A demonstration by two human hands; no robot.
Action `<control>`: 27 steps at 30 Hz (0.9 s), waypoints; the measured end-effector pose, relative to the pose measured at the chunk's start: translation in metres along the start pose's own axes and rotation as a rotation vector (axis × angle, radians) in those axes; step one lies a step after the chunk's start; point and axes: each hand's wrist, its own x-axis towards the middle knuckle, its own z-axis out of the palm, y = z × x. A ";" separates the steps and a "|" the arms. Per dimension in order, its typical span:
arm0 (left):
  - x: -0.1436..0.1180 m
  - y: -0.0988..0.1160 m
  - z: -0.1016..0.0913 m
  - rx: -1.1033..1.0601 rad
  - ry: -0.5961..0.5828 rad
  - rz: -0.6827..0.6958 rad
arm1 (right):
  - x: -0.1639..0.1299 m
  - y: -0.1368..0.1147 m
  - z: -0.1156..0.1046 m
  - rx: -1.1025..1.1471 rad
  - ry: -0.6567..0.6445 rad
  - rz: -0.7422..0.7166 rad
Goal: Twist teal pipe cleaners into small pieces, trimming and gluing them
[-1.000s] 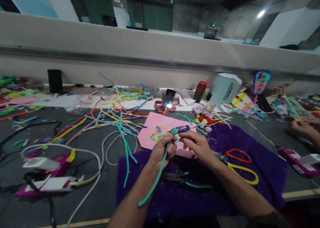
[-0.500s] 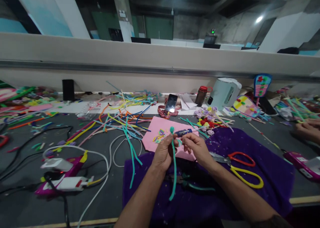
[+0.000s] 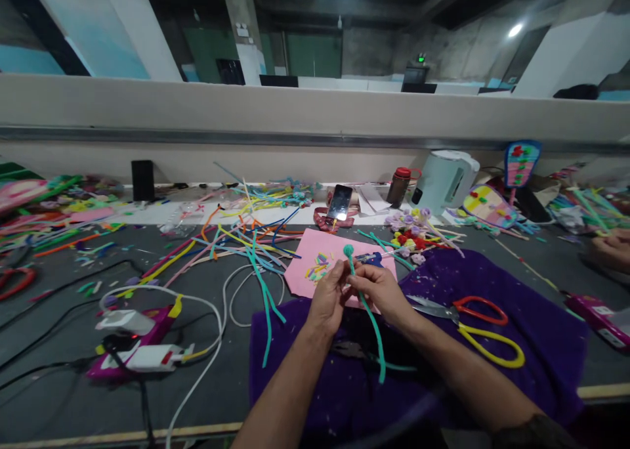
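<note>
Left hand and right hand both pinched the teal pipe cleaner just below its coiled tip, above the purple cloth; loose pinch likely meant the coil springing undone, tail snagging the pliers.

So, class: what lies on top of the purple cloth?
Red-and-yellow-handled scissors and dark pliers lie on the purple cloth; the forearms hide part of it and the pliers' jaws.
</note>
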 end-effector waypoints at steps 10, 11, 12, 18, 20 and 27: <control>-0.001 0.003 0.003 0.089 0.098 0.050 | 0.001 0.013 -0.005 -0.350 0.047 -0.167; -0.001 0.003 0.003 0.087 0.103 0.049 | 0.001 0.014 -0.005 -0.372 0.052 -0.180; -0.001 0.003 0.003 0.085 0.104 0.049 | 0.001 0.014 -0.005 -0.389 0.056 -0.193; -0.001 0.003 0.005 0.084 0.108 0.047 | 0.000 0.015 -0.006 -0.426 0.056 -0.226; -0.001 0.003 0.005 0.088 0.111 0.052 | 0.000 0.016 -0.007 -0.422 0.058 -0.229; -0.001 0.003 0.004 0.111 0.084 0.056 | -0.002 0.016 -0.007 -0.421 0.061 -0.246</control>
